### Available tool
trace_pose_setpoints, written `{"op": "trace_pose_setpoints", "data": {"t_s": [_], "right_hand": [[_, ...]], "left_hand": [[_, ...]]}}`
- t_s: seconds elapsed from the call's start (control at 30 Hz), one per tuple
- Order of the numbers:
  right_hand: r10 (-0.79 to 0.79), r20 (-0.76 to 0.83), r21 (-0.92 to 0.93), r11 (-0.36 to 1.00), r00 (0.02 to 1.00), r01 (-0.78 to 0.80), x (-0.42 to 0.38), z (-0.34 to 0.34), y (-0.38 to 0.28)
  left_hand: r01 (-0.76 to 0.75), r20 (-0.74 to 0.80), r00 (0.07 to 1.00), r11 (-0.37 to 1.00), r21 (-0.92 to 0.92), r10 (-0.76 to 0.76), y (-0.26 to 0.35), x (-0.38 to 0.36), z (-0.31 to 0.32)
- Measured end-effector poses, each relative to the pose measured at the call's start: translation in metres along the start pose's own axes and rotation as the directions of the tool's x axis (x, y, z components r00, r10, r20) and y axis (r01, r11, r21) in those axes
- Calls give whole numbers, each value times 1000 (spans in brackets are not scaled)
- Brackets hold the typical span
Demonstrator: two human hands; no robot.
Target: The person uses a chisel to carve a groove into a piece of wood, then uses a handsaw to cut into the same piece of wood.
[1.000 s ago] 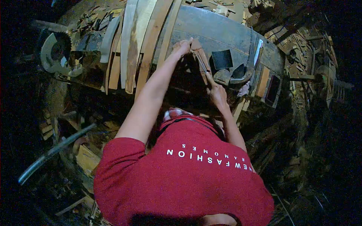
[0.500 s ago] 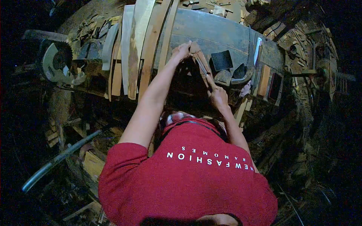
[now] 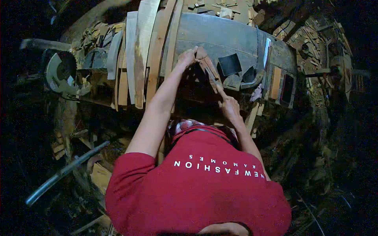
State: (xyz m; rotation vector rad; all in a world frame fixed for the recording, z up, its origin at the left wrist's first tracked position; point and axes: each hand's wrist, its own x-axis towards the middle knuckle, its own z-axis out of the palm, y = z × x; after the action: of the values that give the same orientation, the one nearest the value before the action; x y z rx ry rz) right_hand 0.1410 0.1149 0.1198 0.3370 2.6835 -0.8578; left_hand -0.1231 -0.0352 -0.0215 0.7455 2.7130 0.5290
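Near the front edge of the workbench (image 3: 220,31), my left hand (image 3: 186,59) is closed on the upper end of a brown wooden piece (image 3: 202,54). The piece slants down to the right. Along it lies a long thin tool (image 3: 211,73), possibly a file or chisel. My right hand (image 3: 229,107) is wrapped round the tool's handle at the lower end. Just right of the wooden piece rests a black square pad (image 3: 230,64).
Long boards (image 3: 156,47) stick out over the bench edge on the left. A round saw blade (image 3: 63,70) stands far left. On the right are a hand saw (image 3: 258,49), a white strip (image 3: 267,51), an orange-brown block (image 3: 275,83) and a pink cloth (image 3: 256,94).
My right hand has moved slightly down and toward me with the tool. My left hand stays at the upper end of the wooden piece. The whole view has shifted slightly.
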Motion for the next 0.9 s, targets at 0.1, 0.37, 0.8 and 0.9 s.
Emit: {"op": "trace_pose_setpoints", "data": {"t_s": [0.1, 0.37, 0.8, 0.9], "right_hand": [[7, -24, -11, 1000, 1000, -8, -8, 5, 6], [-18, -51, -30, 999, 999, 17, -4, 1, 10], [-36, -46, -33, 999, 998, 34, 4, 2, 20], [17, 8, -41, 999, 1000, -16, -9, -8, 18]], "left_hand": [[96, 45, 995, 989, -112, -91, -11, 12, 15], [171, 6, 985, 979, -112, -172, -54, 46, 64], [140, 115, 984, 990, -35, -135, 14, -3, -19], [208, 81, 977, 971, -118, -199, 9, 1, -9]]}}
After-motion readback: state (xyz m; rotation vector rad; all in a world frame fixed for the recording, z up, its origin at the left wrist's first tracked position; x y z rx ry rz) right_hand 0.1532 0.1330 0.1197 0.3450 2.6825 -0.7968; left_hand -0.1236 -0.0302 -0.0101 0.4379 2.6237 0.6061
